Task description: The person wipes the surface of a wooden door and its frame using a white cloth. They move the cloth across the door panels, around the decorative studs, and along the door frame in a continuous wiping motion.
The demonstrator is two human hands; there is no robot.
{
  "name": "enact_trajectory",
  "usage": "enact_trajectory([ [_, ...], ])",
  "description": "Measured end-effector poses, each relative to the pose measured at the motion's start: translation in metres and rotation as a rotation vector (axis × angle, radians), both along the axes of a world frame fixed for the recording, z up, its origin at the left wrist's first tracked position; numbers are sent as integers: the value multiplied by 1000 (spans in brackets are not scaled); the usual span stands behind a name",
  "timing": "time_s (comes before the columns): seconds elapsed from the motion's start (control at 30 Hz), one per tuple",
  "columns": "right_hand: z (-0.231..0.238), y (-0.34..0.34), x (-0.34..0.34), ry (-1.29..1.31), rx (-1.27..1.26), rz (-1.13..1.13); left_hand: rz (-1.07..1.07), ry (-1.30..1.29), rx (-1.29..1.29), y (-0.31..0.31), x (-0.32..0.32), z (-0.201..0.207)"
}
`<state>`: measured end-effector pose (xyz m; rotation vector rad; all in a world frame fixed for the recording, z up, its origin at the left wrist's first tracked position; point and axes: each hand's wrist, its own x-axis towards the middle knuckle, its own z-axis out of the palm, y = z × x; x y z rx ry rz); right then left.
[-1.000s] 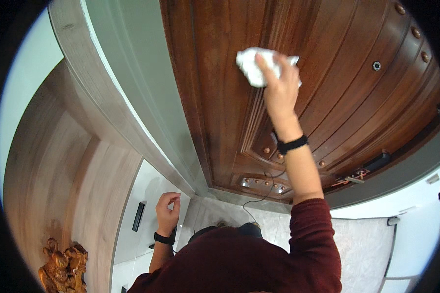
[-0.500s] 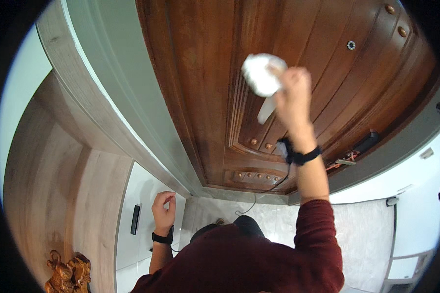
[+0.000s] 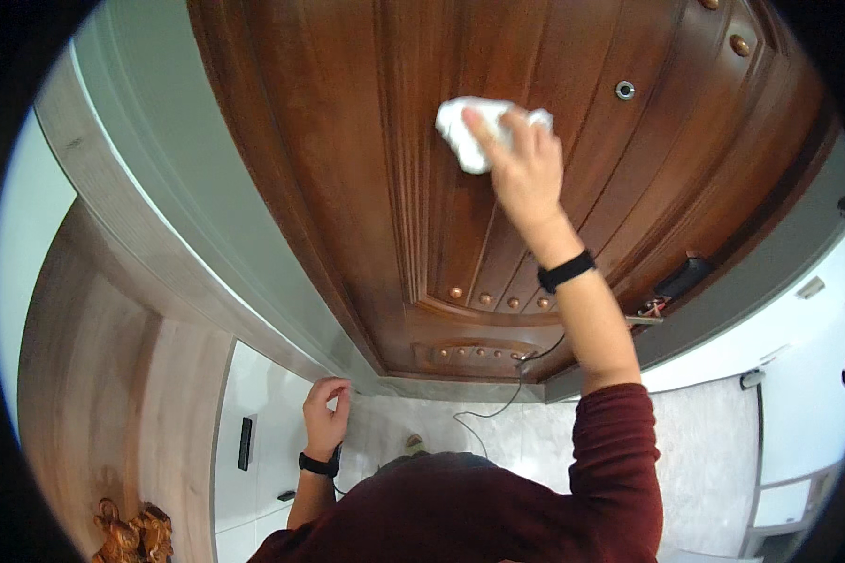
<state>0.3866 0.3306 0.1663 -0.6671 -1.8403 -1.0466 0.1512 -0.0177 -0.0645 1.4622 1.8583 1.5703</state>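
Observation:
My right hand [image 3: 528, 178] is stretched out over the brown panelled door [image 3: 338, 188], fingers closed on a crumpled white cloth [image 3: 468, 141]. The cloth lies against the grooved middle panel, left of the door's round peephole [image 3: 624, 90]. My left hand [image 3: 325, 418] hangs low at my left, beside the white cabinet front. Its fingers are loosely bent, the thumb stands a little apart, and nothing shows in it. Each wrist wears a black band.
A dark door handle [image 3: 681, 280] juts out at the right, near a thin cable [image 3: 498, 408] that trails to the grey floor. At the left are a wooden niche [image 3: 94, 375], a carved wooden figure [image 3: 127, 535] and a white cabinet [image 3: 263, 422] with black pulls.
My right hand has moved left with the cloth, which now looks flatter against the door. The loose end that hung below it no longer shows. My view has shifted slightly.

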Motion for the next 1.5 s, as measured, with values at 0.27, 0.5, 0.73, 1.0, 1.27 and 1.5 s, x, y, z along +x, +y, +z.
enact_trajectory([
  [0.27,-128,-58,26,-325,-603,218,-28,7,9,-1,27,11],
  [0.5,125,-37,64,109,100,39,28,4,-16,-14,22,11],
  [0.73,151,-9,59,161,148,-27,-2,2,-13,2,30,11],
  [1.0,-95,-16,85,-186,-191,-60,-112,56,11,33,44,24],
  [1.27,-70,-51,110,-131,-430,125,-113,59,-5,14,45,31],
  [1.5,171,-23,131,216,260,-168,-85,28,-35,9,37,14],
])
